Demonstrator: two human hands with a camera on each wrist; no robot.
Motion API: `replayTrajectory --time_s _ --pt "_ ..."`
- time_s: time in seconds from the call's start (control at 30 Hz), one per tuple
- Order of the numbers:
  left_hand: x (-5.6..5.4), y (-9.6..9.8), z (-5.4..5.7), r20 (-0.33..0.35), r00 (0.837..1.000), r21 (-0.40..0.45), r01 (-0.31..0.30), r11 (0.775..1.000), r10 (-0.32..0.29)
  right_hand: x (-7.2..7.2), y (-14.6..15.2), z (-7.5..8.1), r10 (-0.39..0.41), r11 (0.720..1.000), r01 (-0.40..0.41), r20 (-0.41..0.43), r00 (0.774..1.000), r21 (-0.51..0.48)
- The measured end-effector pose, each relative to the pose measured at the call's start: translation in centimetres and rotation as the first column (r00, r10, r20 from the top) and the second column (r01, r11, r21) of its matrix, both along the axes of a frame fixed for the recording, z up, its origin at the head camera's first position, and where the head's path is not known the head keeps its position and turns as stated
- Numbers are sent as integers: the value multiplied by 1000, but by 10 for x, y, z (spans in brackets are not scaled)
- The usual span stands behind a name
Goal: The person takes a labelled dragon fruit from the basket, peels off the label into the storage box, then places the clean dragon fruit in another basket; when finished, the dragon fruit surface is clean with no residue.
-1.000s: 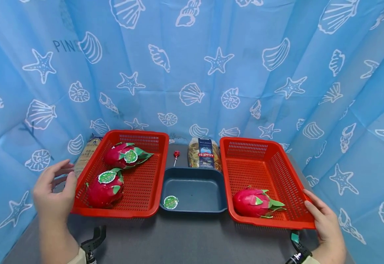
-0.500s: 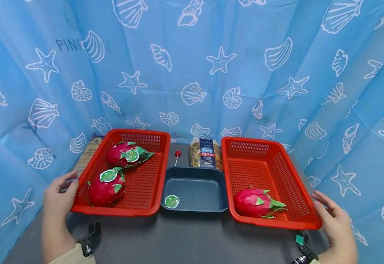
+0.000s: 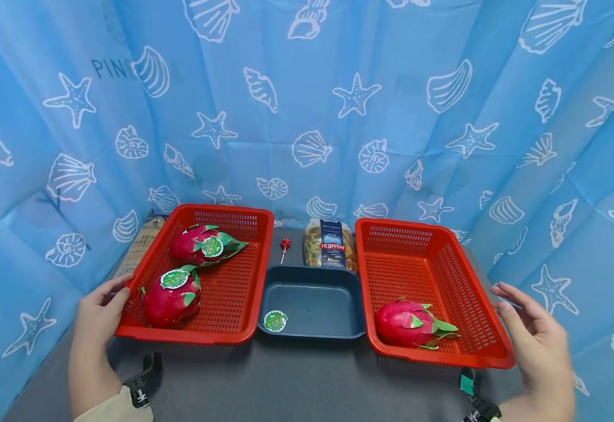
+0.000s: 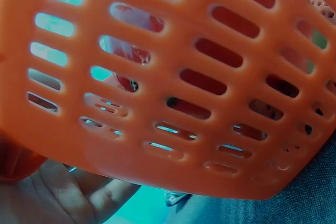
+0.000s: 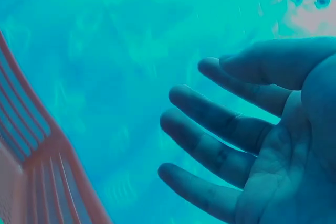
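Note:
My left hand (image 3: 98, 313) is at the left rim of the left red plastic basket (image 3: 227, 339), thumb and fingers round the rim near its front corner. From the left wrist, the slotted basket wall (image 4: 173, 166) fills the view, and my palm (image 4: 63, 190) lies at its lower edge. Two dragon fruits, one at the back (image 3: 187, 245) and one in front (image 3: 164, 302), lie in that basket. My right hand (image 3: 541, 343) is beside the right red basket (image 3: 444, 356), fingers loosely spread and apart from its rim in the right wrist view. One dragon fruit (image 3: 402, 322) lies in this basket.
Between the baskets sits a dark blue tray (image 3: 319, 305) with a green round sticker (image 3: 275, 320). Behind it are a lollipop (image 3: 285, 245) and a pasta bag (image 3: 333, 252). Another bag (image 3: 145, 237) lies left of the left basket. A shell-print curtain (image 3: 307, 117) hangs around the grey table (image 3: 285, 381).
My left hand has come right and down onto the left basket's rim. My right hand has let go of the right basket's rim and moved off to the right. The fruits stay put.

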State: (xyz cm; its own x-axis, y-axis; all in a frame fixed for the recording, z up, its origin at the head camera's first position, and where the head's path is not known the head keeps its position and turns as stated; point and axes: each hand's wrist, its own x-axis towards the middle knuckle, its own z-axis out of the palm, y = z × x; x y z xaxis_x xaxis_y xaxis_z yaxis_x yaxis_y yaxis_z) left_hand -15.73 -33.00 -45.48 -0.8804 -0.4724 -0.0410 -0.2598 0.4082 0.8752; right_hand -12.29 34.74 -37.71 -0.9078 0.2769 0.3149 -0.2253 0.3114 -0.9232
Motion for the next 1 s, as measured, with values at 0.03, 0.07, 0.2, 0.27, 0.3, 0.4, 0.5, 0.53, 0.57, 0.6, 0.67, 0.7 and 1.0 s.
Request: replayTrajectory --time_s 0.03,0.07,0.2,0.27,0.3,0.4,0.5,0.53,0.57,0.6,0.67,0.7,1.0 --pt "0 0 0 1 1000 -3 0 1000 0 -1 -7 3 17 1000 -17 -12 1000 11" --pt "0 0 0 1 1000 -5 0 1000 0 -2 -14 6 28 998 -26 -27 999 52" --pt "0 0 -1 6 1000 -7 -6 1000 6 -9 -39 16 65 964 -41 -87 994 261" --pt "0 -1 -2 0 1000 -14 -2 1000 2 -13 -51 19 98 945 -55 -119 988 322" --pt "0 -1 -2 -2 1000 -17 1 1000 -1 -14 -56 20 123 940 -75 -127 984 332" --pt "-2 -1 -3 -15 1000 -29 5 1000 -6 -18 -70 22 188 933 -132 -138 972 336" --pt "-3 -1 -3 -16 1000 -32 8 999 -8 -21 -83 23 249 923 -195 -131 960 331" --pt "-3 -2 -3 -16 1000 -30 8 1000 -9 -22 -87 23 267 918 -211 -128 955 335" --pt "-3 -2 -3 -16 1000 -27 8 1000 -9 -23 -92 24 285 912 -228 -125 950 342" --pt "-3 -2 -3 -16 1000 -25 10 1000 -10 -24 -97 24 303 905 -246 -123 945 347" --pt "-3 -2 -2 -18 1000 -23 15 1000 -15 -27 -106 25 337 890 -274 -119 934 365" --pt "-3 -1 -2 -22 1000 -25 18 1000 -18 -28 -111 24 350 881 -285 -115 930 378" --pt "-2 1 0 -24 999 -29 35 999 -36 -39 -157 16 480 782 -411 -33 877 469"
